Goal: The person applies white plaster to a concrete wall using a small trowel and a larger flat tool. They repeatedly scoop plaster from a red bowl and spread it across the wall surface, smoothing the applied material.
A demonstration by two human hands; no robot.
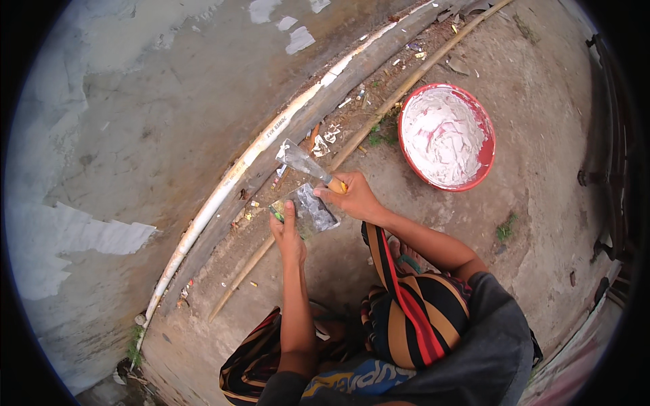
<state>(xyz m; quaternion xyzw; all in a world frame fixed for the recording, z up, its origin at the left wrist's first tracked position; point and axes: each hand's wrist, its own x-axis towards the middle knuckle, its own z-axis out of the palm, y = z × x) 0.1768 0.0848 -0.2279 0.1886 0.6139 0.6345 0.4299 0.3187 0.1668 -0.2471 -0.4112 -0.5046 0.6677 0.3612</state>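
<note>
there are two hands and two tools, one tool for each hand. the left hand (288,233) has its grip narrow, holding one wide flat blade (317,215) by its near left edge, with the thumb on top; some white-grey smears are on this blade. the right hand (355,199) has its grip also narrow, around the yellowish handle of one putty knife (302,161), whose blade points away to the upper left. a right fingertip is just beside the wide blade – i cannot tell if it touches.

i count one red basin (487,157), standing on the ground (531,169) ahead and to the right, apart from both hands. inside it is white paste (443,139), spread also up the wall of the basin, while the red rim is mostly visible.

on the left side there is one grey wall (149,135) with several white patches, and along its foot runs one white pipe (233,172). one long pole (369,127) lies on the ground almost beside the pipe, with small litter between them, and it passes behind the tools.

for moving, bare ground is between the right forearm and the basin, and more of it right of the basin – until the dark frame (613,149) at the far right edge.
</note>
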